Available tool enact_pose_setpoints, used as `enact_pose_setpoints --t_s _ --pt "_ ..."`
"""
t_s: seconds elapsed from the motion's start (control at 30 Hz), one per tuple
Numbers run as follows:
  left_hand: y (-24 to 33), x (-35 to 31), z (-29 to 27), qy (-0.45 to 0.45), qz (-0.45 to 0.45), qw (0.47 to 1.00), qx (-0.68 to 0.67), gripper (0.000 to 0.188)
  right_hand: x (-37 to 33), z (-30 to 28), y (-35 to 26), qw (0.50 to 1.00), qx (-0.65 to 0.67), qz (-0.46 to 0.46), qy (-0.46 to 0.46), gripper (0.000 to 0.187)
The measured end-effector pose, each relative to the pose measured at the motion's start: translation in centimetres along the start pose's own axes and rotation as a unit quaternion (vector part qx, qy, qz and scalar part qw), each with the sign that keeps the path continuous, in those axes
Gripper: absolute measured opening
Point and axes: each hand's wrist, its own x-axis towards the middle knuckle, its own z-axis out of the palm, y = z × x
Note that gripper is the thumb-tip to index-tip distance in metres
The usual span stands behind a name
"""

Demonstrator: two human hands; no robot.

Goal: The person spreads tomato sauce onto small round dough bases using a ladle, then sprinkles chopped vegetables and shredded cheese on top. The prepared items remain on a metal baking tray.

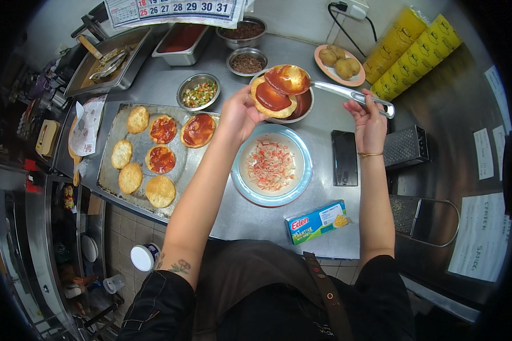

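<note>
My left hand (240, 115) grips a small round pizza crust (272, 103) by its edge; red sauce covers the middle. Closed on the long handle of a metal ladle (288, 79) is my right hand (371, 122). The sauce-coated bowl of the ladle rests over the far part of the crust, touching it or just above. Beneath them is a metal bowl of red sauce (305, 108), partly hidden. On the metal tray (182, 161) to the left lie several round crusts (160, 191). Three of these carry red sauce (198, 130); the others look plain.
Nearer me stands a blue-rimmed bowl (306, 176) of shredded pink-white pieces. Around it are a blue box (318, 222), a black box (345, 158) and a grater (407, 146). Farther back are a bowl of chopped vegetables (198, 92), meat bowls (247, 61) and yellow rolls (418, 57).
</note>
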Motion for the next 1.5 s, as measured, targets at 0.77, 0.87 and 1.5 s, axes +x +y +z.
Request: enact_pose_setpoints --t_s 0.77,0.87,1.5 --pt "-0.3 -1.1 -1.5 0.013 0.020 1.000 0.011 0.051 -0.9 -0.2 -0.3 1.000 0.007 0.016 -0.007 0.025" --pt "-0.1 -1.0 -1.3 0.018 0.022 1.000 0.002 0.051 -1.8 0.0 0.3 0.999 -0.003 0.024 -0.023 0.025" --pt "1.3 0.5 -1.7 0.061 -0.017 0.997 0.050 0.040 -3.6 1.3 1.6 0.999 0.023 0.016 -0.033 0.024"
